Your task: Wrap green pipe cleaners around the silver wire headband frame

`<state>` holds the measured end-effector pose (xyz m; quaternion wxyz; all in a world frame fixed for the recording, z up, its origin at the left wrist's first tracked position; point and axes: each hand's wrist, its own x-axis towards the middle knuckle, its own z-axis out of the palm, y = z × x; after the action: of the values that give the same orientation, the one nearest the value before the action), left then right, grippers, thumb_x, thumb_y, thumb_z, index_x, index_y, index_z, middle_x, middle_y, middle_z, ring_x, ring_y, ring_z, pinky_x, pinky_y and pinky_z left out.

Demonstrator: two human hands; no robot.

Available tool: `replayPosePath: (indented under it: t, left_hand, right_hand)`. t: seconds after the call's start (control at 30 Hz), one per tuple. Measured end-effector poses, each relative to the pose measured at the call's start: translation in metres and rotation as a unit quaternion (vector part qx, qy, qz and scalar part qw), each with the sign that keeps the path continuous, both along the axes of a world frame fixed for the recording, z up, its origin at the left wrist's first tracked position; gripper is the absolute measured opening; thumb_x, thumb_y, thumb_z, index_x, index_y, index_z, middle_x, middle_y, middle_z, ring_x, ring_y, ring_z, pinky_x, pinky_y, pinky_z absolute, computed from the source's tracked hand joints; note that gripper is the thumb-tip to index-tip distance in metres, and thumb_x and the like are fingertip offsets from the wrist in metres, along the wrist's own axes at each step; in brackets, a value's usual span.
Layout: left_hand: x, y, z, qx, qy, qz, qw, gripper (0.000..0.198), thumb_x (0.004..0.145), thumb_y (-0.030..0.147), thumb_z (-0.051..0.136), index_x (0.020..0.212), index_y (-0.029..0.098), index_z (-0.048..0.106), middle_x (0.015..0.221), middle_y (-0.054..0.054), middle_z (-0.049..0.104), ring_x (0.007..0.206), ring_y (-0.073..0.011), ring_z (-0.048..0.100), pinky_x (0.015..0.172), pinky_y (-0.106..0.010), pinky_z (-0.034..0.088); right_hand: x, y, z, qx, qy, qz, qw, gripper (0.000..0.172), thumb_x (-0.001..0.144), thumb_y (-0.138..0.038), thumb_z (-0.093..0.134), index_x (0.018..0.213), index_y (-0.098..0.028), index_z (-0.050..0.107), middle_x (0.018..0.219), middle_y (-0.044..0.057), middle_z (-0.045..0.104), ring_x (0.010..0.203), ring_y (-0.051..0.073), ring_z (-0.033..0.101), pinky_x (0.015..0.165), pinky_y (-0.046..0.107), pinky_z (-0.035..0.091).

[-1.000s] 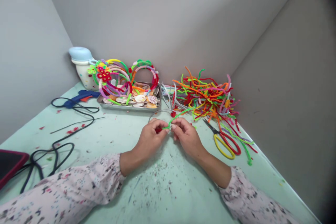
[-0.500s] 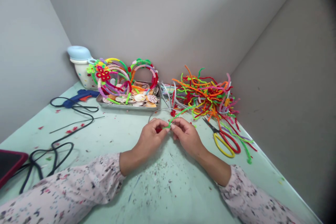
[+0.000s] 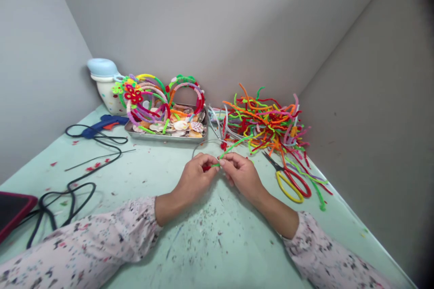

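Note:
My left hand [image 3: 195, 177] and my right hand [image 3: 241, 173] meet at the middle of the pale green table [image 3: 210, 239], fingertips pinched together. Between them runs a green pipe cleaner [image 3: 233, 145] that slants up to the right toward the pile. A bit of red [image 3: 205, 168] shows under the fingers of my left hand. A thin grey wire hoop [image 3: 203, 144] curves on the table just behind my hands. Both hands are closed on the green pipe cleaner.
A heap of coloured pipe cleaners [image 3: 267, 122] lies at the back right, with yellow and red scissors [image 3: 290, 183] in front. A metal tray [image 3: 166, 133] holds shells and wrapped headbands [image 3: 152, 97]. A blue glue gun [image 3: 101, 124], black cable [image 3: 73, 187] and white pot [image 3: 106, 83] sit left.

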<state>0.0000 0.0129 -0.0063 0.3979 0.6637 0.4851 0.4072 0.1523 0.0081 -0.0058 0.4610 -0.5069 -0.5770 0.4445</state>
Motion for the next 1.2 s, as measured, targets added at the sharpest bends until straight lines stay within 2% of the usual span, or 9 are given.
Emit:
replayPosePath:
  t: [0.17, 0.37, 0.83, 1.03, 1.2]
  left_hand:
    - [0.0004, 0.0004, -0.0005, 0.001, 0.013, 0.002, 1.000, 0.013, 0.078, 0.025, 0.057, 0.084, 0.017, 0.065, 0.076, 0.000, 0.057, 0.064, -0.0119, 0.050, 0.061, -0.024, 0.040]
    - [0.0000, -0.0010, 0.0010, 0.019, 0.027, -0.001, 0.999, 0.011, 0.078, 0.024, 0.057, 0.081, 0.016, 0.065, 0.075, 0.000, 0.055, 0.067, -0.0127, 0.051, 0.063, -0.025, 0.039]
    - [0.0004, -0.0005, 0.0074, -0.016, 0.016, -0.019, 1.000, 0.012, 0.079, 0.024, 0.057, 0.078, 0.016, 0.065, 0.067, 0.002, 0.051, 0.055, -0.0094, 0.046, 0.053, -0.022, 0.036]
    - [-0.0016, -0.0001, 0.0048, 0.016, 0.020, -0.014, 1.000, 0.010, 0.077, 0.021, 0.057, 0.077, 0.018, 0.067, 0.070, 0.002, 0.049, 0.059, -0.0097, 0.048, 0.055, -0.022, 0.038]
    - [-0.0027, 0.0002, 0.0029, 0.028, 0.025, -0.017, 0.999, 0.012, 0.078, 0.021, 0.057, 0.078, 0.019, 0.068, 0.070, 0.002, 0.049, 0.062, -0.0110, 0.050, 0.055, -0.022, 0.039]
  right_hand:
    - [-0.0007, 0.0010, 0.0013, 0.006, -0.005, -0.022, 1.000, 0.024, 0.080, -0.041, 0.060, 0.078, -0.017, 0.060, 0.044, -0.008, 0.047, 0.036, 0.007, 0.040, 0.037, 0.020, 0.033]
    - [0.0010, 0.0008, 0.0000, -0.007, 0.012, -0.018, 1.000, 0.026, 0.080, -0.043, 0.059, 0.078, -0.017, 0.059, 0.046, -0.008, 0.047, 0.035, 0.007, 0.041, 0.037, 0.019, 0.032]
    - [0.0027, 0.0006, -0.0041, -0.002, 0.029, -0.009, 1.000, 0.025, 0.082, -0.044, 0.059, 0.077, -0.019, 0.057, 0.048, -0.009, 0.044, 0.038, 0.007, 0.038, 0.037, 0.019, 0.030]
    - [0.0019, 0.0001, -0.0042, 0.014, 0.009, -0.011, 1.000, 0.025, 0.082, -0.043, 0.059, 0.076, -0.018, 0.057, 0.047, -0.008, 0.046, 0.038, 0.008, 0.040, 0.038, 0.020, 0.032]
    - [0.0014, 0.0000, -0.0036, 0.032, -0.010, -0.006, 0.999, 0.023, 0.081, -0.040, 0.060, 0.084, -0.017, 0.061, 0.048, -0.008, 0.046, 0.039, 0.008, 0.040, 0.040, 0.021, 0.033]
